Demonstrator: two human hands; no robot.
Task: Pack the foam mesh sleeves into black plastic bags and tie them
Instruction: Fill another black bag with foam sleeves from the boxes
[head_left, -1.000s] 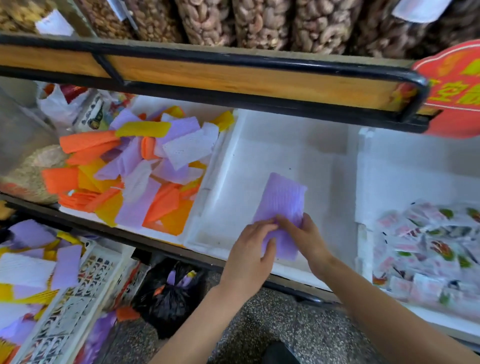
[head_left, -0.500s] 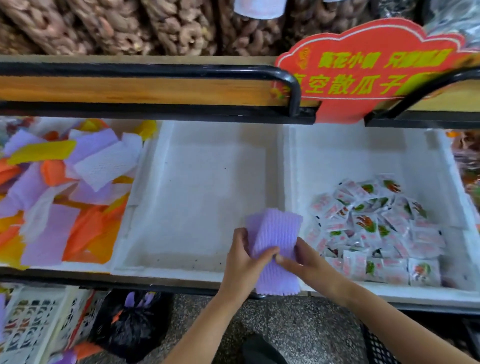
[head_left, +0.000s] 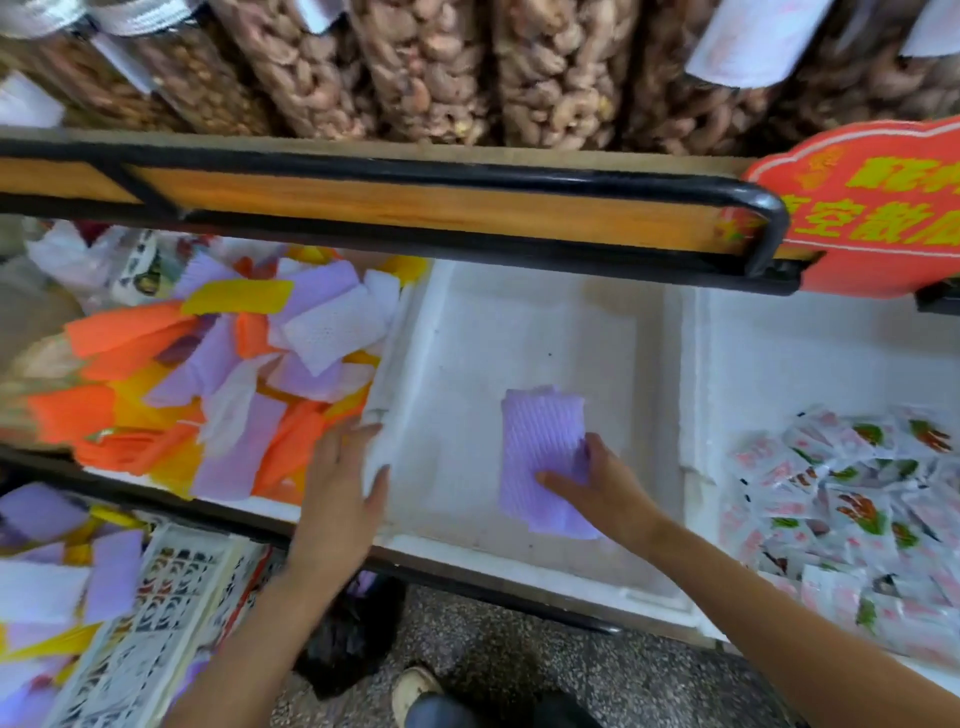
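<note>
A small stack of purple foam mesh sleeves lies flat in the middle white foam box. My right hand holds the stack's near right corner, thumb on top and fingers curled at its edge. My left hand is apart from the stack, fingers straight, hovering over the wall between the middle box and the left box. The left box holds a loose pile of orange, yellow, purple and white sleeves. A black plastic bag sits on the floor under the shelf, purple sleeves showing at its mouth.
To the right is a white box of small snack packets. A black-railed wooden shelf and a red sign hang low overhead. A white lattice basket with more sleeves stands at lower left. My shoe is on the speckled floor.
The purple stack, held upright in both hands before, now lies flat in the middle box. My left hand has let go and moved left toward the coloured pile.
</note>
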